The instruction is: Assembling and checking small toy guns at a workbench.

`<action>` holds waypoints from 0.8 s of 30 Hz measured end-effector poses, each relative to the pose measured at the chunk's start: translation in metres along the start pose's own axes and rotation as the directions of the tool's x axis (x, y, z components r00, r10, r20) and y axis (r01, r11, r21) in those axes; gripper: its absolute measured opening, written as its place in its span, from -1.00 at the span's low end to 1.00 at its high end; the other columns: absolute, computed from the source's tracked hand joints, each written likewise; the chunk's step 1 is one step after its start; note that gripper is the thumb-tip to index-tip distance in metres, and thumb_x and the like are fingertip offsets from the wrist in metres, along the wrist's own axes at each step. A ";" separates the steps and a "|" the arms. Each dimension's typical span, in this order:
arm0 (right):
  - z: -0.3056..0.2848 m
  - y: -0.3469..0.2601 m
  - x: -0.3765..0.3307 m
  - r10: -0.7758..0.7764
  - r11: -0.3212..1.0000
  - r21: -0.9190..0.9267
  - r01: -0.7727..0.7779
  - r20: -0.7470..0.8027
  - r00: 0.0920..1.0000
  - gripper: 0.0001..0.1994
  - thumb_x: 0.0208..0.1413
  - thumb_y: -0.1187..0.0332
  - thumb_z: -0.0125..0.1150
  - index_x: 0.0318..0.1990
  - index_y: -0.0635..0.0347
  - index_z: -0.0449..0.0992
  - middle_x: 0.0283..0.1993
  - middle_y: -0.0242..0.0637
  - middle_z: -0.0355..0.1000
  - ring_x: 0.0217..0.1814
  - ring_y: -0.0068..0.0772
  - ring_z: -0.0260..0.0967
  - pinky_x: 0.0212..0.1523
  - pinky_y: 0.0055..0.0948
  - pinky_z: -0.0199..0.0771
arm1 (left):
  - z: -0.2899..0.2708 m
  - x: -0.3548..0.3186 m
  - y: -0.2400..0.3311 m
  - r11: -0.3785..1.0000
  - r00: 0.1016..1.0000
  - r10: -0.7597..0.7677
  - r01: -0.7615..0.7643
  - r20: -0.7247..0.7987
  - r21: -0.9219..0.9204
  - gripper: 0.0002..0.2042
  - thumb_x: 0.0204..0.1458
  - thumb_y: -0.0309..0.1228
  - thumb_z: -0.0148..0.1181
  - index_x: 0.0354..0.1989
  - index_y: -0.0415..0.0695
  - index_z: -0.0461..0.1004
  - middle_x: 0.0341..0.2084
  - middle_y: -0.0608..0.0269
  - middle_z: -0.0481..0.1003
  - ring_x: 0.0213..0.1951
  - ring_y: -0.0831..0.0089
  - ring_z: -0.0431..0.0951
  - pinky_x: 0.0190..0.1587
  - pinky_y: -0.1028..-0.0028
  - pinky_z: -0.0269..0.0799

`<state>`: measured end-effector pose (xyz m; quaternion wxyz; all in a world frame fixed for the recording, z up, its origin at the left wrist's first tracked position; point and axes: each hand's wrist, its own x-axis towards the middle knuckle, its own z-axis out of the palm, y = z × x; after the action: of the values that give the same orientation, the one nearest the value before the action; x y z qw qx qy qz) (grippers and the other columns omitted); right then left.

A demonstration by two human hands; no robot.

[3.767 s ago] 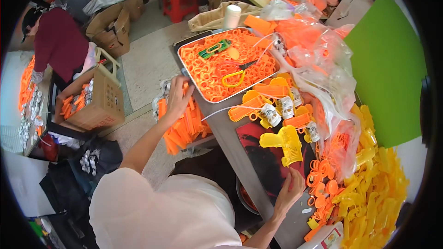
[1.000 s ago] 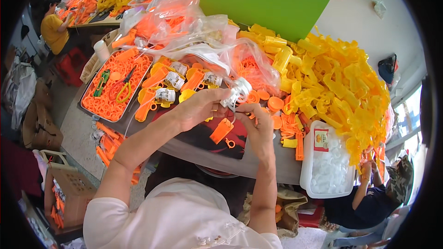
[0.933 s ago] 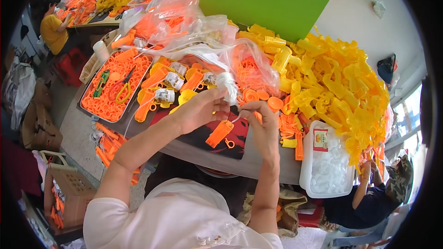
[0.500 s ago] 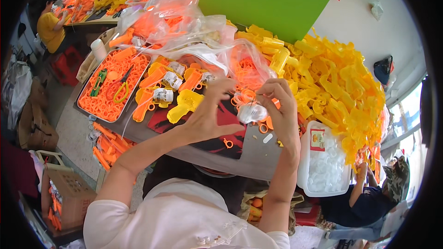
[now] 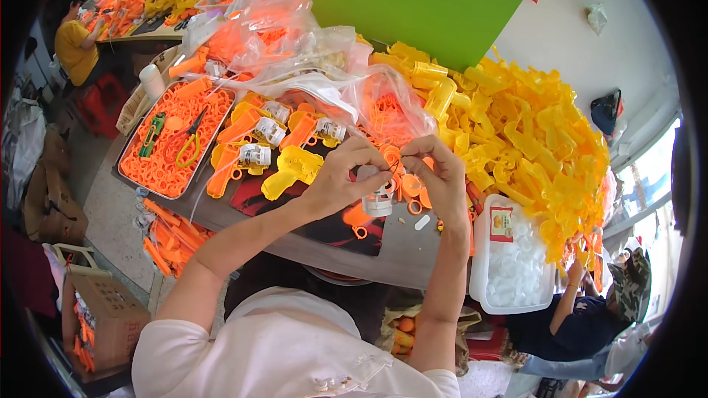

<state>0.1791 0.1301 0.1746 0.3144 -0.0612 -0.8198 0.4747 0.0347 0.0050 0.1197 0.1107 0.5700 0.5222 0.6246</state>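
A heap of yellow plastic parts (image 5: 523, 133) is covering the far right of the grey table (image 5: 339, 263). A shallow tray (image 5: 174, 196) is lying at the left, brimming with orange rings (image 5: 140, 166), and a white tub (image 5: 479, 269) is standing at the right. Between them the person's left hand (image 5: 343, 180) and right hand (image 5: 445, 184) are almost meeting. A yellow shell (image 5: 295, 166) is resting just left of the left hand. A small clear-and-white cylinder (image 5: 377, 205) is hanging under the fingertips, between the hands, with an orange piece (image 5: 357, 218) lying behind it to the left. It is looking light and stiff, probably slick on its rounded wall — its smooth middle seems the surest place for taking hold, with gentle pressure in case the clear plastic cracks. Smallest, a thin dark strand (image 5: 395, 166) is showing above it, likely bending easily and best pinched near its end. The right thumb and forefinger appear to be pressing together on it; whether the left fingertips are clamping anything, I cannot tell.
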 end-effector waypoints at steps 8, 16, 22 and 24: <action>0.054 0.012 -0.025 0.092 0.983 0.184 0.002 -0.500 0.861 -0.89 0.19 0.54 0.18 -0.14 0.30 0.48 -0.18 -0.39 0.41 -0.11 -0.61 0.33 -0.03 -0.59 0.35 | 0.010 -0.007 0.006 0.945 0.956 0.231 -0.175 -0.183 0.275 -0.87 -0.11 -0.57 0.37 -0.37 -0.19 0.56 -0.41 0.25 0.42 -0.34 0.39 0.45 -0.31 0.43 0.36; 0.075 0.006 -0.030 0.256 0.903 0.427 -0.050 -0.439 0.861 -0.71 0.34 0.38 0.02 0.06 0.41 0.48 -0.08 -0.24 0.52 -0.08 -0.55 0.41 -0.05 -0.57 0.40 | 0.008 -0.010 0.014 0.818 0.913 0.405 -0.336 -0.053 0.467 -0.73 -0.17 -0.50 0.39 -0.22 -0.12 0.57 -0.30 0.25 0.43 -0.26 0.27 0.44 -0.21 0.33 0.39; 0.021 0.028 -0.063 0.235 0.854 0.519 0.023 -0.426 0.874 -0.65 0.35 0.35 0.01 0.17 0.42 0.36 -0.31 -0.26 0.52 -0.32 -0.46 0.49 -0.10 -0.46 0.51 | -0.059 -0.012 -0.026 0.728 0.969 0.244 -0.165 -0.027 0.666 -0.77 -0.02 -0.43 0.31 -0.15 -0.08 0.57 -0.21 0.20 0.44 -0.08 0.25 0.44 0.01 0.28 0.34; -0.011 0.028 -0.072 0.252 0.852 0.522 -0.045 -0.332 0.909 -0.64 0.33 0.34 0.04 0.16 0.41 0.36 -0.45 -0.35 0.44 -0.49 -0.61 0.38 -0.30 -0.61 0.44 | -0.091 -0.025 -0.057 0.578 0.994 0.046 -0.109 0.101 0.808 -0.71 -0.08 -0.37 0.35 -0.14 -0.06 0.56 -0.11 0.21 0.41 0.04 0.23 0.36 0.16 0.24 0.20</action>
<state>0.2369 0.1252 0.1227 0.4371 -0.1345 -0.5810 0.6733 -0.0585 -0.0367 0.0776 -0.1714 0.6010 0.7204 0.3009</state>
